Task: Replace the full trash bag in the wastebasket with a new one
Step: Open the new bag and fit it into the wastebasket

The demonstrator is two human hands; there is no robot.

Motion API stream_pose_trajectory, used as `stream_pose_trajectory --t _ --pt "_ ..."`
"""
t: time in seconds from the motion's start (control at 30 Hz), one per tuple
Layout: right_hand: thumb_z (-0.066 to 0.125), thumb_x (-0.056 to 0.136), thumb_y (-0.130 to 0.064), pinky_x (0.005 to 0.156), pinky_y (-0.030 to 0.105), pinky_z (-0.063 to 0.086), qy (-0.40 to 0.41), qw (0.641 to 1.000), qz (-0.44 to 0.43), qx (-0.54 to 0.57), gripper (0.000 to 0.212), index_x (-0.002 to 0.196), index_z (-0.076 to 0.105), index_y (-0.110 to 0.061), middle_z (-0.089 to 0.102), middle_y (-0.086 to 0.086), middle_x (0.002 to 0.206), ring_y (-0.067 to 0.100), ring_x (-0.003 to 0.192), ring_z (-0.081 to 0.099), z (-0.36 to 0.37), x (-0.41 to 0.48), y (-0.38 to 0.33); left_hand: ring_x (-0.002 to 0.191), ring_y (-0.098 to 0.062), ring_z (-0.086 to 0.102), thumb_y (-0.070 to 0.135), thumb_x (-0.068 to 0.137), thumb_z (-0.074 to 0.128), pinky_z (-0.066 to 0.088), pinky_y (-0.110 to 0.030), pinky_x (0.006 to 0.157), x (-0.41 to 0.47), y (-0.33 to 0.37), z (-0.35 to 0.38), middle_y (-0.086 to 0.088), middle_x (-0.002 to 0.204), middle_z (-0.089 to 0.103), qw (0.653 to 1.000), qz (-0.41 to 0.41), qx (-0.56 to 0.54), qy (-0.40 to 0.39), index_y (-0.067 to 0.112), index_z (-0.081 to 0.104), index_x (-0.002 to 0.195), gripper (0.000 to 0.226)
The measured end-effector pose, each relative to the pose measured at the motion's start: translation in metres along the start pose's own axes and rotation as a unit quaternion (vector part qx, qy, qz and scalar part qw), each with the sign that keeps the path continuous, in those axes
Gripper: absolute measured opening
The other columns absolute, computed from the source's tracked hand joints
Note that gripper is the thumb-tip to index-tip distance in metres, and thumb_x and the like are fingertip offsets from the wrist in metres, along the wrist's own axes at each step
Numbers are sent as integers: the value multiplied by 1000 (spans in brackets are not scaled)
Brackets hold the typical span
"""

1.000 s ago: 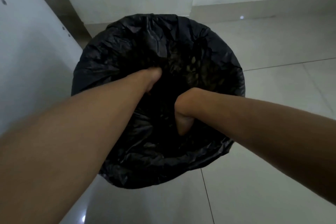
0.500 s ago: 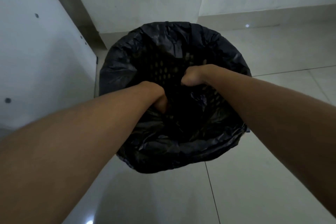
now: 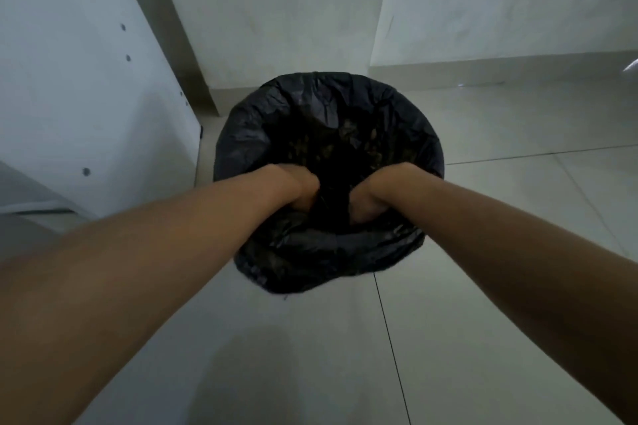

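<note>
Both hands down in the black trash bag (image 3: 310,107)
My left hand (image 3: 305,191) and right hand (image 3: 362,209) sink into the bag side by side; the fingers are hidden, so I cannot tell their grip. The bag lines the mesh wastebasket (image 3: 374,148) on the tiled floor (image 3: 483,286).

- The left forearm (image 3: 155,252) is stretched, bare, from the near left toward the centre.
- The right forearm (image 3: 500,235) is reached in, also bare, from the near right.
- Both wrists are bent downward and held close together, with a narrow gap between them.
- Only the back of the left hand (image 3: 303,191) and of the right hand (image 3: 362,205) can be seen.
- The fingers of both hands are hidden, so their grip cannot be told.
</note>
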State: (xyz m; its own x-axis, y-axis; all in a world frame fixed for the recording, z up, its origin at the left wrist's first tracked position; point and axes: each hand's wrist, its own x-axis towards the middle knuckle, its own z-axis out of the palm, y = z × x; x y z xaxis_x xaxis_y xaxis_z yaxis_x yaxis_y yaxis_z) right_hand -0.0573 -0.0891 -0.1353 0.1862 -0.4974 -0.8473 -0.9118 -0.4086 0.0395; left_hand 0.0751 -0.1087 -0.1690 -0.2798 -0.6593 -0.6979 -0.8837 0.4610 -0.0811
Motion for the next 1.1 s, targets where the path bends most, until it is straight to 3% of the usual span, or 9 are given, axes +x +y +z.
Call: stream_pose_trajectory --t 0.17,0.23,0.33,0.43,0.53,0.67,0.77,0.97,1.1 --pt "46 102 -33 108 35 33 16 993 -64 96 43 137 57 -10 55 10 141 29 127 50 8 -11 -20 125 -30 52 44 90 50 41 -42 109 -24 4 -4 -9 144 49 972 -22 -159 -172 18 43 144 60" --pt "45 103 -30 108 37 36 33 994 -64 87 41 135 57 -7 56 12 139 30 125 51 17 -14 -25 125 -31 53 37 96 46 41 -40 107 -32 10 -1 -10 142 52 986 -15 -123 -112 15 48 141 51" --pt "46 100 -32 97 37 44 152 982 -65 96 35 124 65 -14 63 10 127 30 116 58 15 -28 -12 116 -26 59 35 97 45 47 -38 99 -48 6 -8 -3 129 63 991 28 -90 99 26 64 124 34" --pt "47 99 -37 97 35 46 261 951 -90 142 30 114 69 -25 67 4 117 26 112 60 14 -48 1 104 -23 63 40 97 44 51 -40 91 -71 -13 -7 1 114 69 963 74 -129 226 31 68 111 28" --pt "49 92 -63 84 34 51 274 932 -139 193 43 104 69 -27 67 -2 92 18 91 64 24 -72 1 75 -15 62 51 98 39 51 -41 74 -100 -21 7 4 79 66 912 164 -177 332 26 62 88 36" --pt "66 78 -66 72 28 51 298 934 -185 68 45 101 65 -28 65 -9 82 12 77 62 54 -89 -17 81 -10 55 70 83 51 46 -29 75 -126 -15 40 10 91 60 885 268 -13 380 26 54 106 50" --pt "56 92 -39 74 34 54 387 903 -167 -85 34 121 57 -22 68 1 95 23 85 66 75 -80 -23 91 -16 58 45 84 61 50 -30 76 -121 -21 67 3 105 61 862 270 94 419 19 53 121 46" --pt "46 92 -34 69 37 53 430 873 -200 -111 30 115 52 -17 68 4 89 26 76 65 88 -76 -25 91 -18 57 31 83 52 47 -31 79 -123 -26 90 2 105 63 845 245 103 465 17 55 120 39" --pt "41 91 -55 69 36 53 404 879 -254 -2 40 105 60 -23 67 -4 82 16 70 62 79 -85 -13 96 -20 55 37 92 43 42 -38 86 -131 -31 78 2 105 64 835 264 27 482 17 63 117 38"
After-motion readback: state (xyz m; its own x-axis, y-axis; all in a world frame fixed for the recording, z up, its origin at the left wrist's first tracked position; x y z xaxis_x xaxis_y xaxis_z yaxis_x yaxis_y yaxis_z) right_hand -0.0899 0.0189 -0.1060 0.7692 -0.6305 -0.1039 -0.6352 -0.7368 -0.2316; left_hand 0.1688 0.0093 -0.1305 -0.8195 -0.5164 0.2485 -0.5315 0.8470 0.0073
